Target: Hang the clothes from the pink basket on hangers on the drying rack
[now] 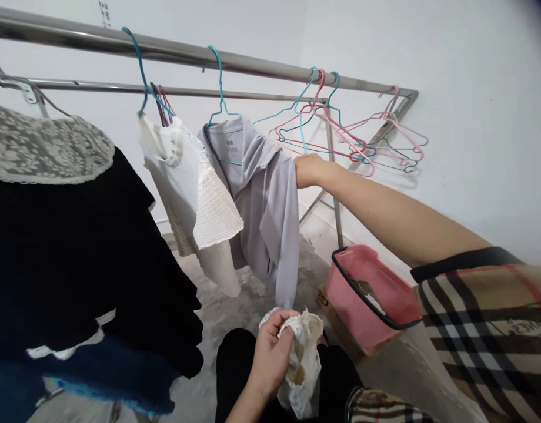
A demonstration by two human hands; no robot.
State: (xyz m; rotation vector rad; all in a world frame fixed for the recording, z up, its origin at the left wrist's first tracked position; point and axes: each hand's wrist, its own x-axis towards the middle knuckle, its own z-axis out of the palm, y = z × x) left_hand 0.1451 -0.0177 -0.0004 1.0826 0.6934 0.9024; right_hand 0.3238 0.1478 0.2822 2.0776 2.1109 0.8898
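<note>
My left hand (270,352) is low in front of my lap, its thumb and fingers pinched on a bunched white lace-edged garment (302,376). Out to the front, my right hand (312,170) is at the shoulder of a light grey hooded jacket (248,176); its fingers are partly hidden by the cloth, and it appears to grip there. The jacket hangs from a turquoise wire hanger (221,88) on the metal rail (177,51). Left of it, a white knitted top (186,170) hangs on a blue hanger (140,64).
Several pink and blue wire hangers (341,132) hang at the rail's right end. A black garment with a lace collar (76,247) fills the left side. A pink basket (363,299) holding some cloth stands on a cardboard box (341,323) by the white wall.
</note>
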